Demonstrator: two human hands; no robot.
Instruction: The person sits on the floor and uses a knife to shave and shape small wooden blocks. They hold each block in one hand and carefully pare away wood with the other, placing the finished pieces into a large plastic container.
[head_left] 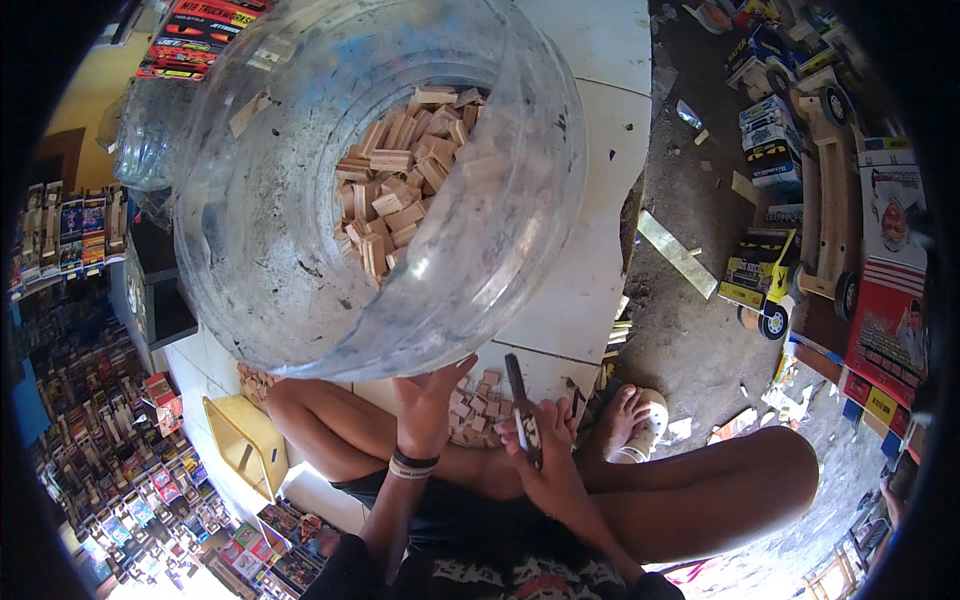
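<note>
Head view. Left hand (428, 395) at seven o'clock, reaching up against the clear tub (265, 200) of wooden blocks (400, 205) at eleven; its finger grip I cannot tell. Right hand (542, 445) at five, curled round a slim dark tool (518, 385).

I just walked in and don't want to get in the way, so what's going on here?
A seated person has their left hand at the near edge of a big clear plastic tub; its fingers are partly hidden. Wooden blocks lie inside the tub. The right hand holds a slim dark tool. Smaller wooden pieces lie in a heap, seen between the two hands.
</note>
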